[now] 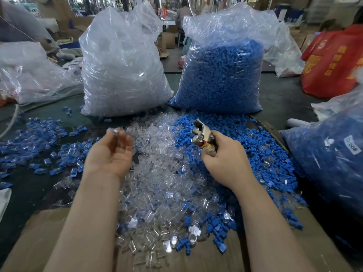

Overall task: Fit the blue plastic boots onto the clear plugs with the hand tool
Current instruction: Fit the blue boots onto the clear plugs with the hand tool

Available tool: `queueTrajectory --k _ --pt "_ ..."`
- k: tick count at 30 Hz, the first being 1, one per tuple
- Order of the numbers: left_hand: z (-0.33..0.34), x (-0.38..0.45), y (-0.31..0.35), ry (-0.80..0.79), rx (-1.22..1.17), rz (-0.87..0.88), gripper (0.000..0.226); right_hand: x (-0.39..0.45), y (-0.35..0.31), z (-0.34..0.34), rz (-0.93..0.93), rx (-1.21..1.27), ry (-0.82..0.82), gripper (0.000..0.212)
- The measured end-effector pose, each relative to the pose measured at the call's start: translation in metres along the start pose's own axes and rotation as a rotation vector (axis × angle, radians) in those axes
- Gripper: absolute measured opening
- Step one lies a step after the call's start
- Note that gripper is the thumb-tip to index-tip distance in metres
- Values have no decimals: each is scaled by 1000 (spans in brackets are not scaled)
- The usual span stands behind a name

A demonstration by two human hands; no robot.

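Cardboard (49, 238): under loose clear plugs (157, 173)
Left hand (110, 152): palm up, blurred; fingertips pinch small clear piece
Right hand (225, 160): grips metal hand tool (202, 134)
Blue boots (265, 152): heaped beside right hand

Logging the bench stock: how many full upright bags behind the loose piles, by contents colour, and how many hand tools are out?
Clear plugs bag: 1
Blue boots bag: 1
Hand tool, gripped in the right hand: 1
Total: 3
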State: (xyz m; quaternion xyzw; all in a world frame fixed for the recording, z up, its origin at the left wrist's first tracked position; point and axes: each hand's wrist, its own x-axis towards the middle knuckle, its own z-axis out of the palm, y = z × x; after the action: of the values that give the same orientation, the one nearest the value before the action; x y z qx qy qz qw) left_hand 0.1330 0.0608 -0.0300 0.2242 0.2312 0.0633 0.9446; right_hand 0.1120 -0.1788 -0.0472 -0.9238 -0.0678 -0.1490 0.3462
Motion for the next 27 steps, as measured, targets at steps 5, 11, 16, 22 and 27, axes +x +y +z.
queueTrajectory --k 5,11,16,22,27 --pt "-25 12 30 159 -356 48 19 1 0 1 12 8 2 14" --pt "-30 13 38 113 -313 171 30 0 -1 1 10 -20 -5 15" --pt "-2 -7 16 -99 267 61 12 0 -6 0 -11 -117 -9 18" --pt "30 -42 -35 -429 1059 79 48 0 -11 1 -96 -229 18 27" --pt "37 -51 -55 -559 1180 72 27 1 -12 2 -183 -241 90 22"
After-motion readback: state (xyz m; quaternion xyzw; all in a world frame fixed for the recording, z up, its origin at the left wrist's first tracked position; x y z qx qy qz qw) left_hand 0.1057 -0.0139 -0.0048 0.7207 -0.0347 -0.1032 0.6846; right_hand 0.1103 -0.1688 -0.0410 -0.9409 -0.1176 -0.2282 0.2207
